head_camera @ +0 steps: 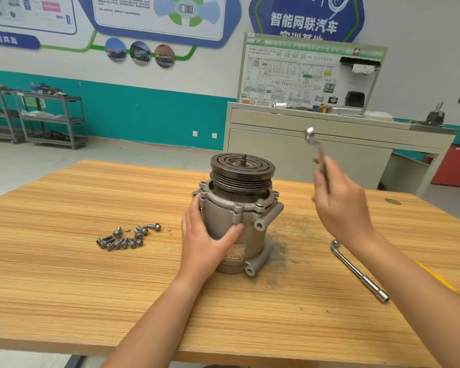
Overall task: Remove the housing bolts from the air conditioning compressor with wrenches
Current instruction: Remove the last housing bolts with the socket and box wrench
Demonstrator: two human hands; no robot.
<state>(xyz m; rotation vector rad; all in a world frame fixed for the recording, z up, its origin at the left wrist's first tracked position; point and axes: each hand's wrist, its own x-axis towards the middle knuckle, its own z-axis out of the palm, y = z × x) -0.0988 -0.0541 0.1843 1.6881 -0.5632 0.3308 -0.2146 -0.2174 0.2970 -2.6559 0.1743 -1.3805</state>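
The grey air conditioning compressor [247, 229] stands upright in the middle of the wooden table [91, 301], its dark pulley on top. My left hand [205, 240] grips its left side, thumb across the front of the housing. My right hand [340, 203] is raised to the right of the compressor and holds a silver wrench [314, 144], whose blurred ring end points up above the fingers. Several loose bolts [125, 237] lie in a small heap on the table to the left of the compressor.
An L-shaped socket wrench [356, 269] lies on the table at the right, under my right forearm. Behind the table stand a white training bench with a wiring board [311, 75], a red cabinet [454, 166] and grey shelf carts [45, 118] at the far left.
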